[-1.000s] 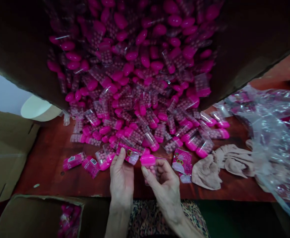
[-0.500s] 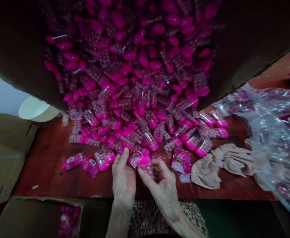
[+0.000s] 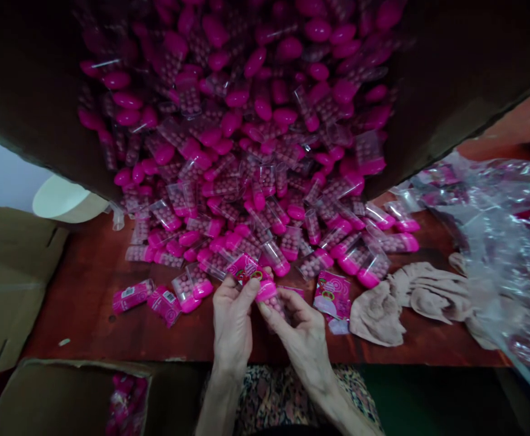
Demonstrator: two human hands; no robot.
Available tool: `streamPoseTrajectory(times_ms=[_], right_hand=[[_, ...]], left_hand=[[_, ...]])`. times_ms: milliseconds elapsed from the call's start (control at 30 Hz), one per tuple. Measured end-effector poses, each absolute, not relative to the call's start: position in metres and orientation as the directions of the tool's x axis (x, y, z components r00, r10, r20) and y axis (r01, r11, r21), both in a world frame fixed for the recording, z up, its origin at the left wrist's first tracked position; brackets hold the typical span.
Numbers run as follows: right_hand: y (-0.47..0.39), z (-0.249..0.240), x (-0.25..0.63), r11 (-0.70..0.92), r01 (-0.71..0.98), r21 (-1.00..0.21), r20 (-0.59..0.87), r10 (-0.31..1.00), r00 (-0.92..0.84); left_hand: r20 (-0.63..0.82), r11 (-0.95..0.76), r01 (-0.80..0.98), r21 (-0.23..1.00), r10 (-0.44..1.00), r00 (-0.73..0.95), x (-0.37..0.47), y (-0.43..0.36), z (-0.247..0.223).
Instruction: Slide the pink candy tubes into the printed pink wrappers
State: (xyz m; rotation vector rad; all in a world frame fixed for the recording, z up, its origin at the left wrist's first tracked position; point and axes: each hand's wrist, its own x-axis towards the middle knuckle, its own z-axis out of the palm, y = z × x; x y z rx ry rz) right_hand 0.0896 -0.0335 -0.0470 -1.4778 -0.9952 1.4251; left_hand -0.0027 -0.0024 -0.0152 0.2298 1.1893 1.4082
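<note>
My left hand [image 3: 233,324] pinches a pink printed sleeve [image 3: 243,266] of thin film between thumb and fingers. In my right hand [image 3: 304,336] is a small clear container [image 3: 274,303] of pale pink balls, its bright pink cap tilted up and to the left. The sleeve touches the cap end; how far it goes over the cap is hidden by my left fingers. Just right of my hands lies a stack of flat printed sleeves [image 3: 332,295]. Left of them are a sleeved container [image 3: 132,297], another sleeved one [image 3: 164,306] and bare containers [image 3: 191,287].
Ahead, a large heap of the same containers [image 3: 265,181] spills from a dark-walled box [image 3: 446,72] onto the red-brown table [image 3: 92,333]. A beige cloth [image 3: 378,312] and clear plastic bags [image 3: 510,242] lie right. Lower left stands an open carton [image 3: 65,393] holding pink packs; a white bowl [image 3: 68,200] is behind.
My left hand has moved right and brought the sleeve against the container's capped end. Its thumb now presses by the cap. My right hand has shifted only slightly.
</note>
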Motion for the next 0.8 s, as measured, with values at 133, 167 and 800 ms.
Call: streamPoseTrajectory(times_ms=[133,167,800], right_hand=[[-0.030,-0.045,0.095,-0.335,-0.115,-0.935,-0.336,0.942,-0.012],[-0.029,-0.044,0.097,-0.327,-0.138,-0.935,-0.327,0.945,-0.026],[-0.031,-0.030,0.107,-0.053,0.151,-0.987,-0.043,0.997,0.071]], left_hand=[[-0.469,0.310,-0.581,0.752,0.872,-0.141,-0.008,-0.004,-0.017],[-0.464,0.328,-0.581,0.745,0.880,-0.099,-0.009,-0.004,-0.018],[-0.510,0.435,-0.592,0.678,0.859,0.046,-0.004,-0.012,-0.012]])
